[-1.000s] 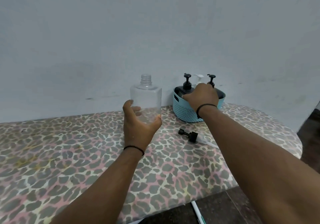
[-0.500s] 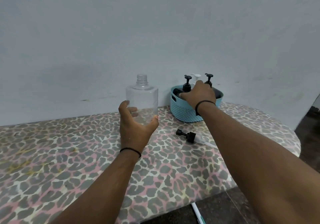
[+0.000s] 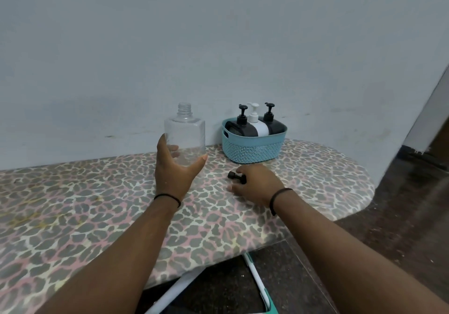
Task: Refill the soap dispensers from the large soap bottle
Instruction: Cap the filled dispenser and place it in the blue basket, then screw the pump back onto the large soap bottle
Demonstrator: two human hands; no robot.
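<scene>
My left hand [image 3: 173,170] grips a clear, empty dispenser bottle [image 3: 185,134] that stands upright on the leopard-print board [image 3: 97,204], its threaded neck uncapped. My right hand [image 3: 257,183] lies on the board over the black pump head [image 3: 236,175], index finger above it and thumb below, curled round it. The pump's clear tube [image 3: 318,203] sticks out to the right of my wrist. A teal basket [image 3: 252,149] at the back holds two black dispensers [image 3: 243,125] [image 3: 271,120] and a white one [image 3: 257,125] between them.
The board ends in a rounded tip at the right [image 3: 359,185], with dark floor beyond. A grey wall runs right behind the bottle and basket. White and teal frame legs [image 3: 257,279] show under the front edge.
My right hand has left the basket and come down toward me onto the pump head on the board. The basket's dispensers are now uncovered. My left hand still holds the clear bottle.
</scene>
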